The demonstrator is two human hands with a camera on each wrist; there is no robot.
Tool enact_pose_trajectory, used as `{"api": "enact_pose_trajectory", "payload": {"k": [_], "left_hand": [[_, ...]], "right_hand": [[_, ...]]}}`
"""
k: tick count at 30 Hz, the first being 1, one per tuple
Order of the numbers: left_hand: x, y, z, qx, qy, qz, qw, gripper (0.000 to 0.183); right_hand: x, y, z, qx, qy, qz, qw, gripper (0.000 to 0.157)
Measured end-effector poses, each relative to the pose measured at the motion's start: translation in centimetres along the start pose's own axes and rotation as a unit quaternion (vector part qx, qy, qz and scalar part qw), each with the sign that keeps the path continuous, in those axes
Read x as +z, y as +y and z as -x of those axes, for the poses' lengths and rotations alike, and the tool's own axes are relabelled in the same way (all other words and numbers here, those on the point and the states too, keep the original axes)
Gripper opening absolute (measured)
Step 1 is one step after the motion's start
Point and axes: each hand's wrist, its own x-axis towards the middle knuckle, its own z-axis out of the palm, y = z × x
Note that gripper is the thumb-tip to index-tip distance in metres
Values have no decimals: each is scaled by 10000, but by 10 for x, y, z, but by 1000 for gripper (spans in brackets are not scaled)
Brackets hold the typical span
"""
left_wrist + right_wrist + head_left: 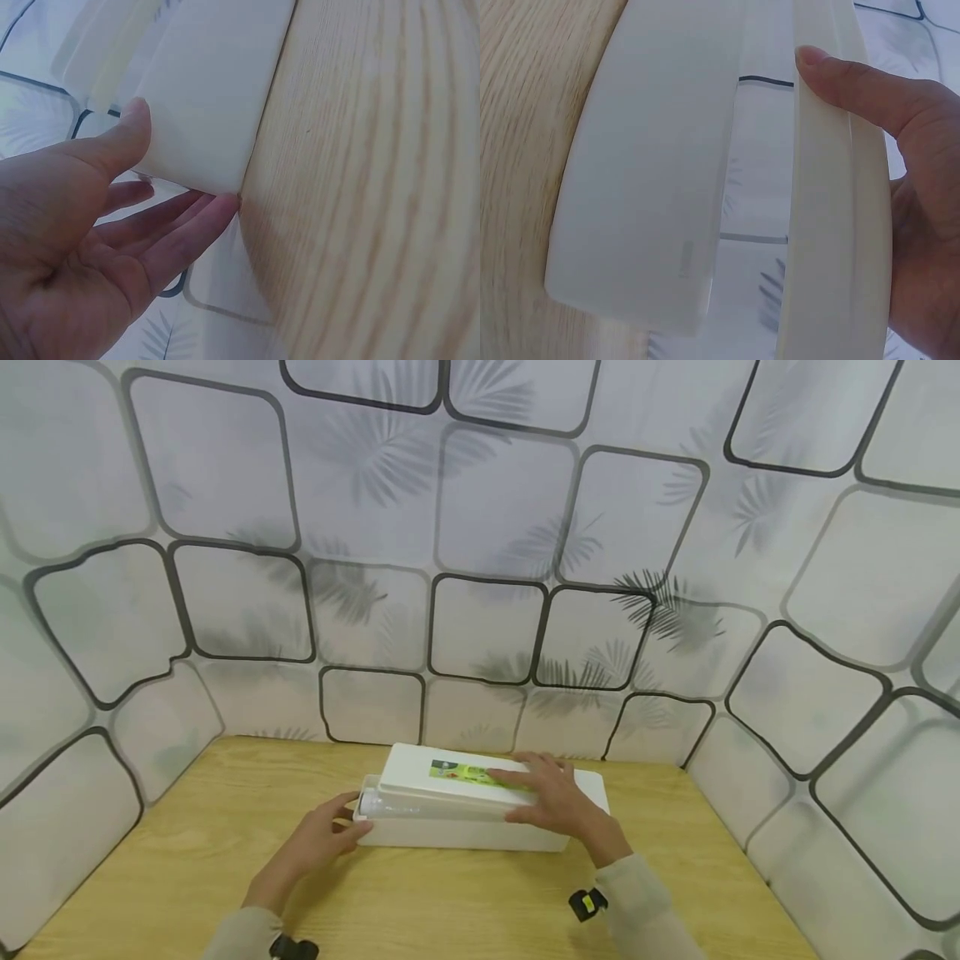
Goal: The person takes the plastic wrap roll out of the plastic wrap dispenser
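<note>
Box (pixel 465 835): plain white
Lid (pixel 408 768): creamy white
Sticker (pixel 467 772): bright green and yellow, dark at one end
Bench (pixel 420 902): yellowish wood grain
Backdrop (pixel 487 631): whitish, black-and-grey rounded squares, grey fronds
Sleeves (pixel 243 935): pale beige
Wristbands (pixel 294 948): black

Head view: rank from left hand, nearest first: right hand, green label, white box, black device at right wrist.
1. White box: its left end touches the left hand.
2. Green label: right of that hand, on the lid.
3. Right hand: farther right, on the lid.
4. Black device: at the right wrist, beyond that hand.
</note>
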Motion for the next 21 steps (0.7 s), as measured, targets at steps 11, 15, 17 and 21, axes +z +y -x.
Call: {"api": "enact_pose_trajectory", "payload": {"k": [11,15,17,21], "left_hand": [[7,4,10,-54,42,32,10000,62],[9,7,14,-98,48,64,9999,61],[10,8,16,-100,66,43,9999,61],[12,11,19,-101,85,23,9999,61]], "right_hand": [[-7,13,18,60,95,28,9999,67],[-9,21,27,-1,187,36,9998,66],[-11,25,31,-4,236,31,9997,66],[-14,30,38,65,338,69,9994,65]]}}
